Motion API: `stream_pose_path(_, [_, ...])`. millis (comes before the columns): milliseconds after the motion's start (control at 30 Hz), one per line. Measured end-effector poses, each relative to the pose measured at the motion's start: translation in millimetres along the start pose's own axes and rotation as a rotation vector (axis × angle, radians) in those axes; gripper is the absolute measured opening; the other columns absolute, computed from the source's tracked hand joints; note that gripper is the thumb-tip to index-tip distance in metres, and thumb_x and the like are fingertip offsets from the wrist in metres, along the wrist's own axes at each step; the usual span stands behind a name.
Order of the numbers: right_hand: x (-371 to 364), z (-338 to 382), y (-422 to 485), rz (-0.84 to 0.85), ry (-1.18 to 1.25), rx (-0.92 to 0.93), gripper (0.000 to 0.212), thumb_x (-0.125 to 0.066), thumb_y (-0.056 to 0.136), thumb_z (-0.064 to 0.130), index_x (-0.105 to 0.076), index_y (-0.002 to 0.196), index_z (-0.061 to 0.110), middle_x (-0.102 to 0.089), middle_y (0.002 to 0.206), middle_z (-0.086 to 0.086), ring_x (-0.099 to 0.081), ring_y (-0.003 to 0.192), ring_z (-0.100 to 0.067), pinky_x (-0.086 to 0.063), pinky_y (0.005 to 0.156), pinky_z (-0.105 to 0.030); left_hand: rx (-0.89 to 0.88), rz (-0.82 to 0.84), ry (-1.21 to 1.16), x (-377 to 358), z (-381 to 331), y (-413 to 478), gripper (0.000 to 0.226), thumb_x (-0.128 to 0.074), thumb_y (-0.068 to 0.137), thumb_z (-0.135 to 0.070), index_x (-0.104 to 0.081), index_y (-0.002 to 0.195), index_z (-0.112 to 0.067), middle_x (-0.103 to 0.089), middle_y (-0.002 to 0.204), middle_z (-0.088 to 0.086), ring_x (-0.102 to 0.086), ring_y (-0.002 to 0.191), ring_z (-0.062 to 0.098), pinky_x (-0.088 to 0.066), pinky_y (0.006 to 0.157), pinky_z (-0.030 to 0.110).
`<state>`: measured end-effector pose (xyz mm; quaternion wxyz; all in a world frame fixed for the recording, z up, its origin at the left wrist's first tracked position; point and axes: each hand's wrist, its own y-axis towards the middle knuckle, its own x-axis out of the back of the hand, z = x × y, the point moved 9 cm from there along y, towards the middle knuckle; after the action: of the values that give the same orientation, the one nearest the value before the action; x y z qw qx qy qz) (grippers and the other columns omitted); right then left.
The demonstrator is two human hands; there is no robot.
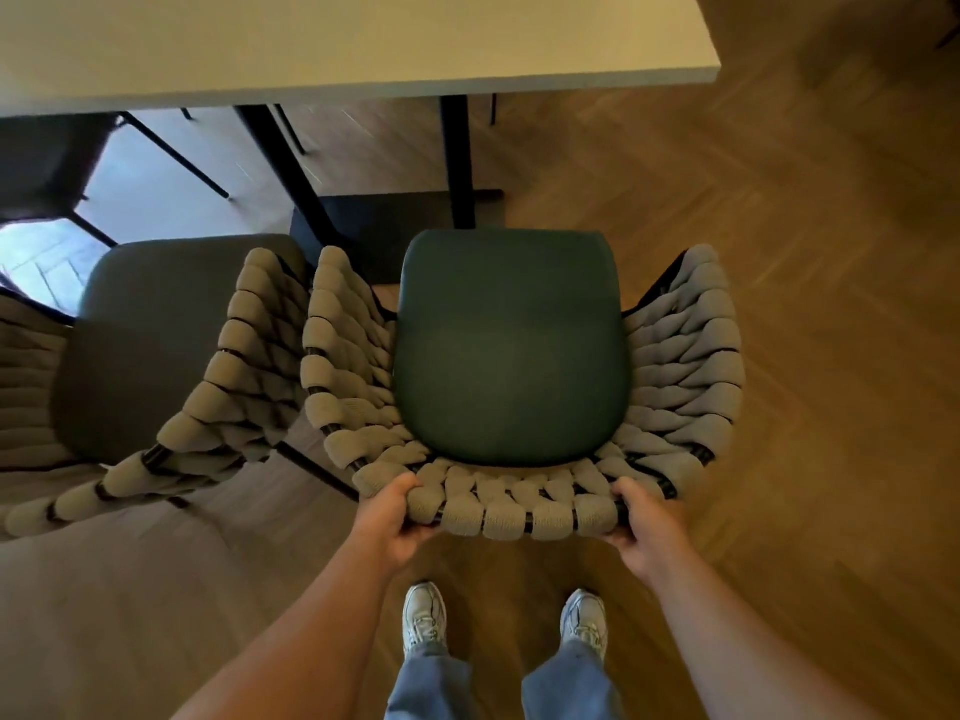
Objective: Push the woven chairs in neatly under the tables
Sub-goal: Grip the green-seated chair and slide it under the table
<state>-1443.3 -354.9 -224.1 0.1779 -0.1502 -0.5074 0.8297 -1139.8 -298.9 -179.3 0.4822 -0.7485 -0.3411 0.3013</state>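
Straight ahead of both hands, the chair [511, 350] is standing short of the table [363, 39], its seat facing the edge. The left hand [392, 517] and right hand [641, 527] are gripping the backrest top, equally near.

no readable text, labels or brands anywhere

dark green seat cushion [511, 350] ringed by chunky beige-grey woven rope [519, 506]; white tabletop [311, 39] on black legs [457, 158]; warm brown herringbone floor [805, 252]; blue jeans [566, 683], white trainers [425, 615].
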Motion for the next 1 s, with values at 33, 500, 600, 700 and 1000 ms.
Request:
stream_pose_path(33, [-3.2,4.6,2.6,0.006,-0.018,0.017,0.038,-0.059,0.097,0.008,-0.052,0.134,0.013,-0.067,0.12,-0.02,-0.068,0.103,-0.034,-0.058,0.079,-0.054,-0.001,0.002,-0.008,-0.9,-0.6,0.4,0.049,-0.058,0.094,-0.005,-0.041,0.138,-0.02,-0.059,0.123,0.022,-0.062,0.111,0.04,-0.056,0.07,0.056])
stream_pose_path(500, [-29.1,-20.1,-5.1,0.052,0.149,0.01,0.055,-0.076,0.086,0.016,-0.053,0.134,0.029,-0.07,0.122,-0.016,-0.069,0.107,-0.04,-0.057,0.077,-0.066,0.035,0.047,-0.027,-17.6,7.8,2.3,0.043,-0.061,0.091,-0.002,-0.047,0.128,-0.016,-0.064,0.115,0.021,-0.065,0.104,0.041,-0.055,0.075,0.062])
stream_pose_path(600, [-33.1,-22.3,3.7,0.058,0.157,0.006,0.051,-0.07,0.088,0.009,-0.054,0.134,0.025,-0.071,0.121,-0.017,-0.07,0.107,-0.039,-0.059,0.075,-0.062,0.055,0.025,0.0,-18.7,2.8,3.4,0.037,-0.056,0.091,0.004,-0.046,0.121,-0.015,-0.062,0.11,0.021,-0.065,0.1,0.04,-0.055,0.072,0.057])
stream_pose_path(700, [-33.1,-21.3,14.6,0.028,0.143,-0.016,0.051,-0.07,0.086,0.01,-0.055,0.134,0.022,-0.071,0.12,-0.019,-0.07,0.107,-0.04,-0.059,0.074,-0.058,0.069,0.03,0.003,-25.7,-1.6,4.6,0.039,-0.056,0.091,0.005,-0.045,0.122,-0.016,-0.061,0.113,0.022,-0.065,0.099,0.039,-0.055,0.069,0.055])
stream_pose_path(1000, [-71.5,27.5,37.2,0.052,0.114,0.02,0.054,-0.072,0.086,0.01,-0.051,0.134,0.025,-0.063,0.127,-0.021,-0.064,0.111,-0.044,-0.06,0.07,-0.061,0.027,0.025,0.045,-62.7,-40.8,19.4,0.018,-0.057,0.093,0.002,-0.048,0.103,-0.01,-0.06,0.106,0.021,-0.063,0.099,0.04,-0.054,0.085,0.058])
